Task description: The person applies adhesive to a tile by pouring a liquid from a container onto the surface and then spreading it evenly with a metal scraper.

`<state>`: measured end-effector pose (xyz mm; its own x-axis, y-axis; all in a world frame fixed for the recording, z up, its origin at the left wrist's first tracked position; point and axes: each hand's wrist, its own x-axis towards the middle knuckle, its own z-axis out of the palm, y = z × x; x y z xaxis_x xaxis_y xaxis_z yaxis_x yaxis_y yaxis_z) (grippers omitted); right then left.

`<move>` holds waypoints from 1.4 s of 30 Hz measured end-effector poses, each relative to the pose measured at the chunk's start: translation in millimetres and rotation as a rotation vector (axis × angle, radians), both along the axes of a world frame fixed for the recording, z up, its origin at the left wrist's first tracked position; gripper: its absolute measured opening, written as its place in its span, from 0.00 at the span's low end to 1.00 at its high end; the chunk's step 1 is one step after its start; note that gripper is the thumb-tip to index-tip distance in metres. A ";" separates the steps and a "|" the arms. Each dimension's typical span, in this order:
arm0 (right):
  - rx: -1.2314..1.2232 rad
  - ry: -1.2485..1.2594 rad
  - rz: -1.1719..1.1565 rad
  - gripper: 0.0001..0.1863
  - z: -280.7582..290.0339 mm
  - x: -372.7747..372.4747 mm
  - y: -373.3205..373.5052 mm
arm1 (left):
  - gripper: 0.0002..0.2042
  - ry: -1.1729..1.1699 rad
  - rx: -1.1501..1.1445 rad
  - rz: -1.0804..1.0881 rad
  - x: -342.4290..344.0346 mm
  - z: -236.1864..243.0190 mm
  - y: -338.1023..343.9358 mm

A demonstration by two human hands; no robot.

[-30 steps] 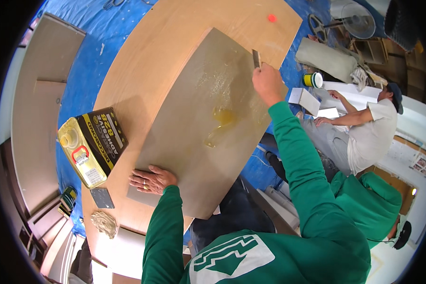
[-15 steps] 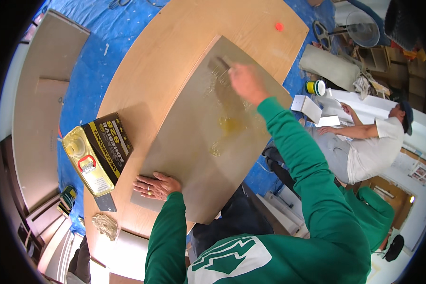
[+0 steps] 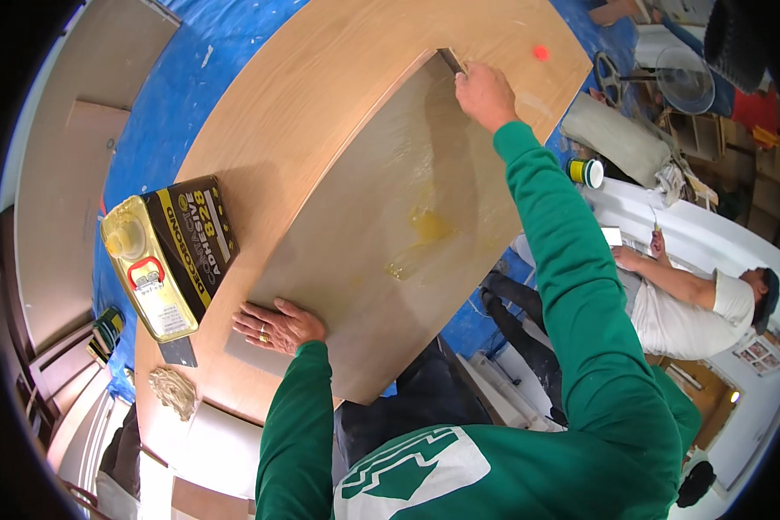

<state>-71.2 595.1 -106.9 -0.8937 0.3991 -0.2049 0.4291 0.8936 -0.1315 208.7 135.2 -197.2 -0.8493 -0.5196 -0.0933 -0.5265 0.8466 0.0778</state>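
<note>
My right hand (image 3: 485,91) is closed on a flat metal spreader (image 3: 451,61) at the far end of a grey sheet (image 3: 338,243), whose surface has a yellow glossy puddle (image 3: 431,227) and streaks. My left hand (image 3: 277,326) lies open on the sheet's near left part. The sheet rests on a pale wooden board (image 3: 269,104). Left of it stands a black, yellow and metal adhesive tin (image 3: 169,260) with a red handle, beside a dark flat scraper (image 3: 180,352) and a crumpled beige rag (image 3: 173,392).
Blue sheeting (image 3: 160,104) surrounds the board, with a panel (image 3: 82,182) at left. A small red object (image 3: 541,53) lies on the board. At right are a fan (image 3: 685,80), a tub (image 3: 585,172), a person in white (image 3: 693,321) and a green-clad person (image 3: 680,399).
My right hand with the spreader swept leftward over the sheet, then moved up and right to its far end. My left hand stays put. The person in white has shifted slightly within view.
</note>
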 end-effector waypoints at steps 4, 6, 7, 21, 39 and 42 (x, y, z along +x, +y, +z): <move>0.071 0.102 0.078 0.17 -7.5 15.1 -23.1 | 0.41 0.001 0.006 0.005 1.6 -1.7 0.8; 0.110 0.117 0.127 0.17 -12.6 23.0 -31.3 | 0.41 0.002 0.024 0.008 1.7 -1.3 3.0; 0.109 0.153 0.196 0.17 -18.7 30.5 -39.0 | 0.41 0.006 0.014 0.004 1.6 -1.9 3.0; 0.009 -0.033 -0.028 0.13 13.6 274.3 -10.5 | 0.40 0.051 0.003 0.033 21.5 -0.1 -9.3; -1.253 0.169 -0.562 0.17 75.5 284.7 -38.8 | 0.41 0.051 -0.021 0.034 22.6 -4.7 -8.4; -1.049 0.034 -0.376 0.19 92.6 230.5 -12.1 | 0.41 0.044 -0.041 0.017 24.7 -4.5 -11.3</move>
<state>159.3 582.9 -14.3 -0.7640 0.2883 -0.5771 0.6309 0.1468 -0.7619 233.4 123.9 -201.7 -0.8429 -0.5370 -0.0344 -0.5381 0.8403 0.0662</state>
